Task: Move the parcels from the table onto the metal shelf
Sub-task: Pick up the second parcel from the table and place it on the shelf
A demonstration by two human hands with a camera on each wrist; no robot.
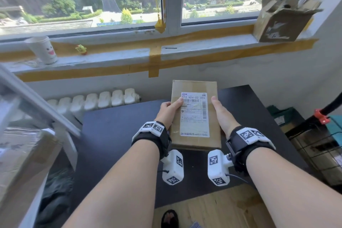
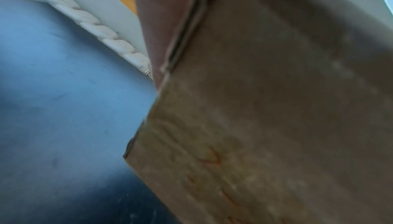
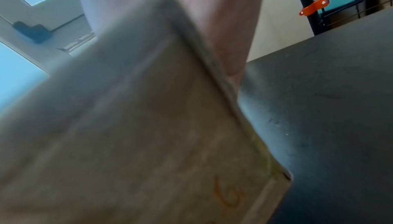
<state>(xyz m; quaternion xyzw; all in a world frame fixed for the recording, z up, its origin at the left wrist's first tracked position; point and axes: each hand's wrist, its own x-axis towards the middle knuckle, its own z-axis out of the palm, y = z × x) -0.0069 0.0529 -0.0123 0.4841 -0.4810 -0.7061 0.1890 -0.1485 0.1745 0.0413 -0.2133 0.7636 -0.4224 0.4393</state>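
A flat brown cardboard parcel (image 1: 195, 116) with a white shipping label is held above the dark table (image 1: 114, 135). My left hand (image 1: 169, 112) grips its left edge, thumb on the label. My right hand (image 1: 222, 114) grips its right edge, thumb on top. The fingers of both hands are hidden under the parcel. Both wrist views are filled by the parcel's underside (image 2: 266, 118) (image 3: 138, 135), with the table (image 2: 63, 93) (image 3: 329, 110) below it. The metal shelf (image 1: 37, 102) stands at the left, blurred, with a large cardboard box (image 1: 24, 163) on it.
A torn cardboard box (image 1: 283, 22), a paper cup (image 1: 43, 50) and a small yellow toy (image 1: 81, 49) sit on the window sill. A white radiator (image 1: 92, 100) lies behind the table. A wire basket (image 1: 322, 152) and black pole with orange clamp (image 1: 321, 115) stand at the right.
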